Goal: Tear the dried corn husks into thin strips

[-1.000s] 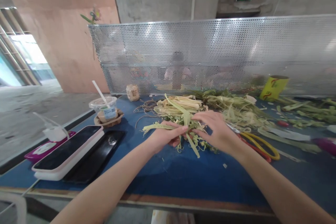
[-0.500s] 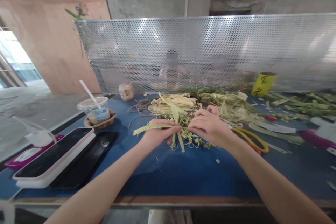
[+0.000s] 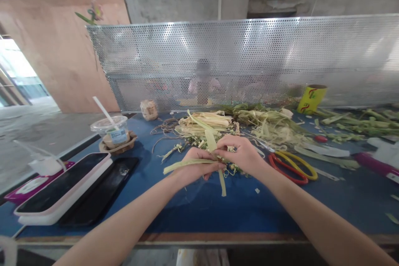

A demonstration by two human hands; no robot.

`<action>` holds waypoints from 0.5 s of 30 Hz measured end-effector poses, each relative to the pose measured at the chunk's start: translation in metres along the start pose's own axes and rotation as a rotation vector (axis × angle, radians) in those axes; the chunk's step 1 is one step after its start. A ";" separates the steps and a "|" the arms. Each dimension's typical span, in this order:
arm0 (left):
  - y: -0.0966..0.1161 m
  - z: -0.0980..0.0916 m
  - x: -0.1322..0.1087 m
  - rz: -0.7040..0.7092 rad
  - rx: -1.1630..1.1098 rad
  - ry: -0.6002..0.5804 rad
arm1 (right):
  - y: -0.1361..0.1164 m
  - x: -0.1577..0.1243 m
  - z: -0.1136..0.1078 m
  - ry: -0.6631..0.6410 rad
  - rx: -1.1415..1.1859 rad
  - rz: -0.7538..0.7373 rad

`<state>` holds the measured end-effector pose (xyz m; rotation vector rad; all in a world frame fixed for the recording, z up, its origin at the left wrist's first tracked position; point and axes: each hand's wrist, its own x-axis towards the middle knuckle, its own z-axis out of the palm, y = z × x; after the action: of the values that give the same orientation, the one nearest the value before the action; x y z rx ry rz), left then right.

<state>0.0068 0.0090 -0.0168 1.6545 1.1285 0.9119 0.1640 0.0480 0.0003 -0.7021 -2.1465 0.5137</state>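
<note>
My left hand [image 3: 193, 166] pinches pale green corn husk strips [image 3: 210, 139] where they cross. One strip end juts out to the left over the hand, one rises away from me, and one hangs toward the front edge. My right hand [image 3: 238, 153] is closed at the same crossing, thumb and fingers pressed on the husk; the exact spot is partly hidden by its fingers. Under and behind both hands lies a heap of curled green scraps [image 3: 232, 169]. A bundle of cream husk strips [image 3: 213, 119] is just beyond.
Scissors with red and yellow handles [image 3: 294, 168] lie right of my right hand. Farther right is a purple-handled tool [image 3: 375, 166]. A yellow roll [image 3: 312, 99] stands by the perforated metal screen [image 3: 174, 50]. Left are a lidded cup [image 3: 115, 133] and a phone [image 3: 65, 183].
My right hand has moved left and down onto the strips beside my left hand. The left hand has shifted slightly right and nearer. The scissors' red handle is now uncovered.
</note>
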 end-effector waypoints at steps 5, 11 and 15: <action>0.006 -0.004 0.001 -0.050 -0.162 0.059 | 0.004 -0.007 -0.013 0.155 -0.294 -0.116; 0.009 -0.010 0.002 -0.110 -0.404 0.163 | 0.000 -0.016 -0.019 0.043 -0.604 -0.613; 0.010 -0.009 0.003 -0.080 -0.425 0.160 | -0.001 -0.015 -0.010 0.032 -0.521 -0.672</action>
<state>0.0024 0.0122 -0.0048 1.2012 1.0125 1.1566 0.1795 0.0393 -0.0018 -0.2070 -2.3271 -0.4206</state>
